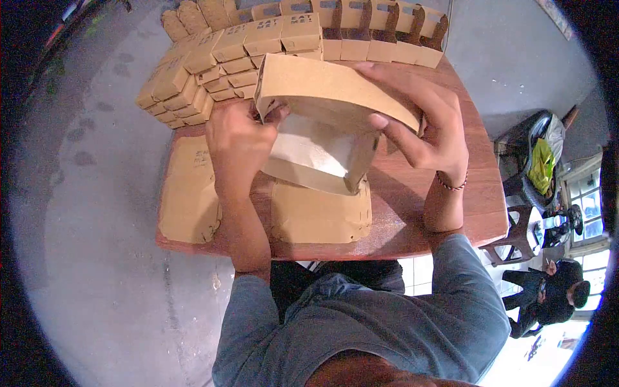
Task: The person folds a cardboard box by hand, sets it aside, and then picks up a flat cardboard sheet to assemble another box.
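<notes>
A partly folded brown cardboard box (pixel 335 84) is held up over the table, its pale inside facing me. My left hand (pixel 242 132) pinches its left corner, the thumb tucked inside the wall. On the other side, my right hand (pixel 429 119) grips the right end, thumb on the near edge and fingers over the outer panel. Flat cardboard blanks (pixel 322 216) lie beneath the box near the table's front edge. More flat blanks (pixel 187 193) with printed lettering lie to the left, beside my left forearm.
Closed boxes (pixel 264 39) printed "EAT ME!" are stacked at the back left of the wooden table (pixel 474 200). A row of open boxes (pixel 380 48) curves along the far edge. At right stand a stool (pixel 516 235), a black chair with bags, and another person (pixel 548 290).
</notes>
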The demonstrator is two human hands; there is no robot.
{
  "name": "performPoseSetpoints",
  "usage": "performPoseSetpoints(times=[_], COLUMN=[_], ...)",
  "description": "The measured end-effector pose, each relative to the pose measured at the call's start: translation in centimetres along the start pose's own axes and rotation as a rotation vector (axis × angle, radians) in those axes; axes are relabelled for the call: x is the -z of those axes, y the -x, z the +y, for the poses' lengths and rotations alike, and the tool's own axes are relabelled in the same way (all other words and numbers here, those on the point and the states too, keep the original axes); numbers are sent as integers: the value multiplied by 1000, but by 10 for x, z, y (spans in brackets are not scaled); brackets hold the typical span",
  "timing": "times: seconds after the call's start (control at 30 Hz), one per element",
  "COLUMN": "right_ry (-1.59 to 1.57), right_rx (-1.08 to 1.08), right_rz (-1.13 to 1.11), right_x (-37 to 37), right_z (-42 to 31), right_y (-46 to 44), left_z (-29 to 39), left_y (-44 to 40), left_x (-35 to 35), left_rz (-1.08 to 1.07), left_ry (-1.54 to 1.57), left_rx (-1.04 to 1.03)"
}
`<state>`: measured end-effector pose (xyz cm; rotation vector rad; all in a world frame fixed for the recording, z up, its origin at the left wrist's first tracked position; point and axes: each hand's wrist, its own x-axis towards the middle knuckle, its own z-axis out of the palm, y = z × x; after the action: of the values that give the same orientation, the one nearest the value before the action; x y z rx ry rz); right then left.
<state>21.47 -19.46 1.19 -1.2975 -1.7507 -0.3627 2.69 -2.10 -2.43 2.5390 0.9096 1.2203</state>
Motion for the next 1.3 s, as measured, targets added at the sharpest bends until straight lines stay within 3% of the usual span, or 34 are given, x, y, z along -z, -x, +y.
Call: performPoseSetpoints(times=[0.07,0.2,0.27,0.3,0.37,0.4,0.47,0.5,0.57,0.6,0.67,0.83,0.9,0.97,1.03,1.13,1.3], right_ry=[-22,-5,2,-33,-128,-128,-289,-315,-374,-434,-464,-515,-533,-549,-281,-181,-38], right_rx=[-38,-27,-43,-88,-198,-196,-410,-470,-512,-557,-565,-625,-580,-535,-165,-10,80], right_rz=[-43,-27,-7,71,208,207,326,365,402,439,442,497,503,510,478,352,382], right_x=[-1,-8,-13,-14,-18,-17,-15,-15,-13,-12,-10,-12,-13,-15,-19,-23,-41], right_z=[1,2,4,8,15,16,18,18,30,35,39,41,38,34,28,15,6], right_y=[-1,-2,-2,-2,-5,-6,-8,-9,-7,-6,-7,-5,-4,-4,-6,-4,-3], left_z=[4,-14,-26,-25,-21,-25,-38,-42,-47,-42,-29,-6,-9,-9,-10,-12,-19], left_y=[-4,-8,-12,-11,-11,-11,-10,-10,-12,-9,1,-2,-6,-6,-5,-5,-2], left_x=[8,11,16,20,30,30,30,31,33,34,36,28,21,15,12,9,4], left_rz=[-126,-138,-346,-343,-406,-404,-361,-358,-501,-500,-437,-294,-242,-130,-21,123,234], left_ry=[-45,84,434,432,751,752,1041,1042,1264,1266,1206,1307,1124,1164,1199,1187,1238], left_rx=[186,224,371,373,344,343,247,245,109,105,-122,3,-76,-54,-32,18,88])
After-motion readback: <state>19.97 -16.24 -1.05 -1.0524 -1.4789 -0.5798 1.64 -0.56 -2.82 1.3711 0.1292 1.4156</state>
